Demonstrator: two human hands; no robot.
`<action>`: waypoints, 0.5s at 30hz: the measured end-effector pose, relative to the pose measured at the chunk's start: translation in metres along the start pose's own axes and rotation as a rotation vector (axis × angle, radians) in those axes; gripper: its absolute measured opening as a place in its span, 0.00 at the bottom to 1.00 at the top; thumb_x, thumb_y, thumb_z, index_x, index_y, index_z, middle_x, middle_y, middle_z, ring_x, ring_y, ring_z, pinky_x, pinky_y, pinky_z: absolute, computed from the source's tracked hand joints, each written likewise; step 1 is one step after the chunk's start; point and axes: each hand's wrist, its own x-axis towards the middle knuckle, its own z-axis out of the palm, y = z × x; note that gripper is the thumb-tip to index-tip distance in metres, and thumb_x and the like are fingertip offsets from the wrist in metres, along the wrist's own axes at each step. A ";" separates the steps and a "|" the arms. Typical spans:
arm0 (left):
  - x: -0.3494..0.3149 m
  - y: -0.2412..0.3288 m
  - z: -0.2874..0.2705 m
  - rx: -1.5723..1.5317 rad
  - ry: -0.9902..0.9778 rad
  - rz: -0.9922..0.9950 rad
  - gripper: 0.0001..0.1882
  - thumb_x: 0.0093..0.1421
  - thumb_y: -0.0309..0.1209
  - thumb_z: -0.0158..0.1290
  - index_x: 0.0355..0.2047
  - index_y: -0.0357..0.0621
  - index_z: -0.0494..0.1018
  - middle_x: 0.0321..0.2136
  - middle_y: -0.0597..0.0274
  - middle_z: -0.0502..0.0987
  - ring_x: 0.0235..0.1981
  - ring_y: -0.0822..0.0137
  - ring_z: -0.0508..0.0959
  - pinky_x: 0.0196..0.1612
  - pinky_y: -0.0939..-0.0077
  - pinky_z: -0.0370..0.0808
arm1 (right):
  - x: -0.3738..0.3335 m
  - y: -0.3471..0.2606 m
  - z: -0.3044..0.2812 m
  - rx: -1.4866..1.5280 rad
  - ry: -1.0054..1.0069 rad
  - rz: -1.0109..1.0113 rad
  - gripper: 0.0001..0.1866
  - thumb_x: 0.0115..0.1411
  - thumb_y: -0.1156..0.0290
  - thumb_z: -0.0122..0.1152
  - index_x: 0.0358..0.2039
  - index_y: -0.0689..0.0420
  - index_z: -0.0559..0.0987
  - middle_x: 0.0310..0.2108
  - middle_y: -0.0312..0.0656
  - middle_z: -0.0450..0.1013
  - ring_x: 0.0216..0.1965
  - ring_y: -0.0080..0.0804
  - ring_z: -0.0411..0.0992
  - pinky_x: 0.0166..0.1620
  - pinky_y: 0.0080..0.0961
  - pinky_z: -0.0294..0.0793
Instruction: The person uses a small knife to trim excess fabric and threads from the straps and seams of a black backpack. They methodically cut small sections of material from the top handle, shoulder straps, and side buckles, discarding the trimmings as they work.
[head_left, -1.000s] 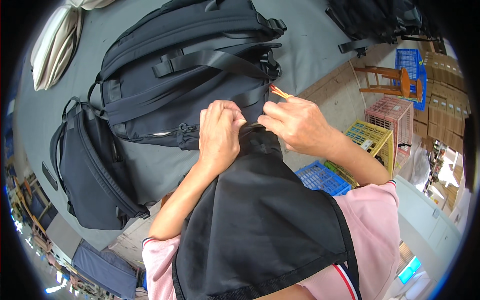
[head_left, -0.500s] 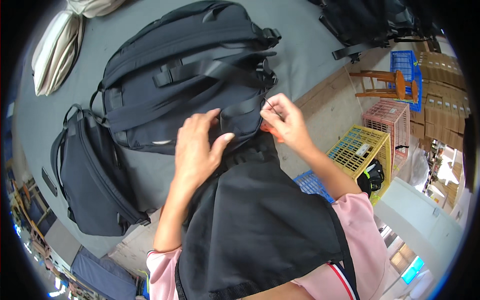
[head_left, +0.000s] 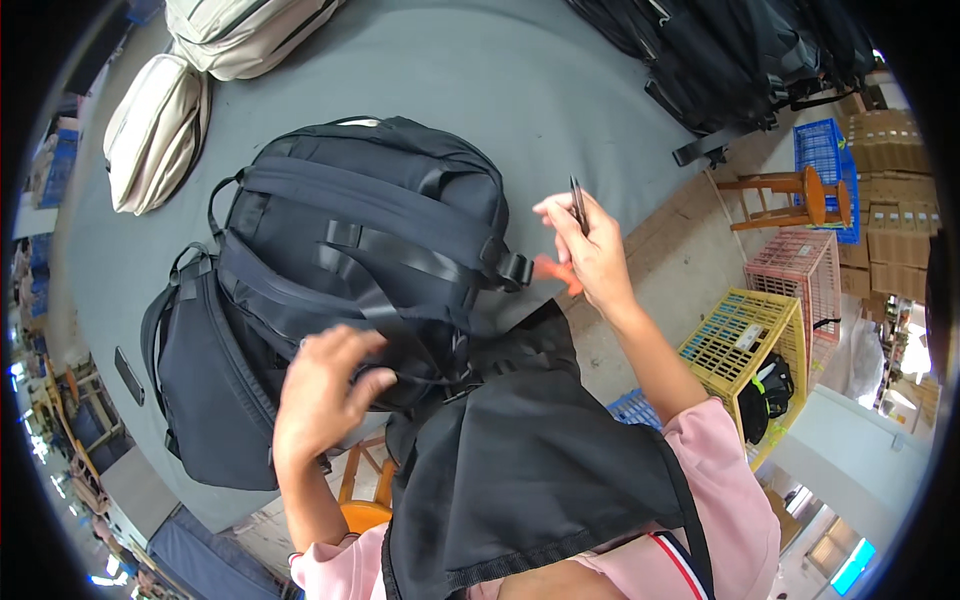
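A black backpack (head_left: 360, 215) lies on the grey-covered table, its straps and buckles facing up. Over its near edge, my left hand (head_left: 325, 390) is open and slightly blurred, thumb apart from the fingers, holding nothing. My right hand (head_left: 597, 255) is raised off the backpack's right side, closed on a slim dark pointed tool (head_left: 578, 203) whose tip points up. A blurred orange thing (head_left: 558, 272) shows beneath the same hand; its kind is unclear. A smaller black bag (head_left: 215, 385) rests against the backpack's left side. A black apron (head_left: 530, 470) covers my front.
Pale bags (head_left: 155, 135) lie at the far left of the table (head_left: 480, 90), and more black backpacks (head_left: 710, 70) at the far right. A phone-like dark slab (head_left: 129, 375) lies near the left edge. Beyond the right edge stand a yellow crate (head_left: 740, 330), a pink crate (head_left: 795, 270) and a wooden stool (head_left: 800, 195).
The backpack has shifted toward me and turned. My right hand has lifted away from its strap with the dark tool; my left hand has come off the fabric and moved left and nearer.
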 end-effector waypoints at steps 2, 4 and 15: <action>0.022 0.008 -0.018 -0.088 0.214 0.024 0.10 0.52 0.28 0.58 0.35 0.40 0.75 0.33 0.56 0.76 0.36 0.53 0.76 0.43 0.65 0.70 | 0.013 -0.010 0.012 -0.037 -0.005 -0.018 0.09 0.61 0.69 0.56 0.33 0.63 0.75 0.31 0.36 0.67 0.18 0.15 0.62 0.23 0.15 0.62; 0.053 0.014 -0.018 -0.254 0.365 0.038 0.10 0.51 0.28 0.58 0.35 0.39 0.75 0.33 0.56 0.76 0.35 0.52 0.76 0.44 0.65 0.70 | 0.033 0.003 0.030 -0.116 0.055 -0.280 0.12 0.56 0.70 0.62 0.38 0.61 0.73 0.35 0.37 0.66 0.21 0.15 0.63 0.24 0.15 0.64; 0.189 -0.016 0.047 0.232 0.241 0.368 0.10 0.45 0.23 0.58 0.30 0.39 0.72 0.36 0.58 0.70 0.41 0.58 0.69 0.44 0.67 0.68 | 0.034 0.029 0.063 0.136 0.121 0.213 0.28 0.45 0.71 0.72 0.43 0.62 0.67 0.38 0.41 0.68 0.29 0.23 0.69 0.32 0.21 0.73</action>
